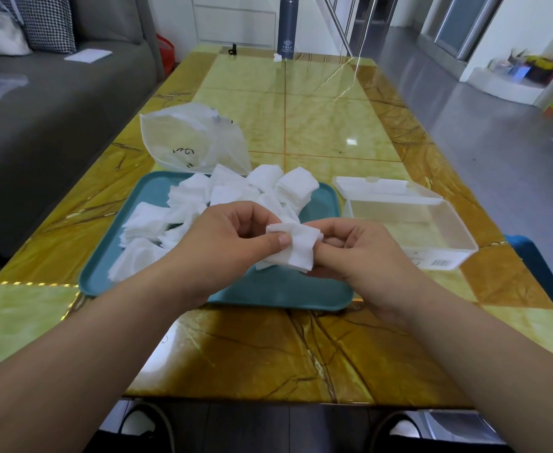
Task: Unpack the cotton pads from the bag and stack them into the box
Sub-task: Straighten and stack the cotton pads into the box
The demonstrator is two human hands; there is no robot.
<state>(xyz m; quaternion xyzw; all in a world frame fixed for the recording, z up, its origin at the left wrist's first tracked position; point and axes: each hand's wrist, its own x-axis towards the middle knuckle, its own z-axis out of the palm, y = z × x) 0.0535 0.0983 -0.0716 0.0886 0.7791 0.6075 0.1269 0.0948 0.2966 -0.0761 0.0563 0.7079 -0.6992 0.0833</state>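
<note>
A small stack of white cotton pads (296,246) is held between both hands above the front of a teal tray (285,292). My left hand (226,246) pinches the stack's left edge with thumb and curled fingers. My right hand (363,253) grips its right side, fingers curled round it. Several loose cotton pads (203,204) lie heaped on the tray behind my hands. The clear plastic bag (193,142) lies crumpled beyond the tray's far left corner. To the right of the tray stands the clear plastic box (409,223), lid open, with no pads visible inside.
The yellow and brown marble-pattern table (301,348) carries a dark bottle (286,27) at its far edge. A grey sofa (39,93) runs along the left. A blue chair edge (540,273) shows at the right of the table.
</note>
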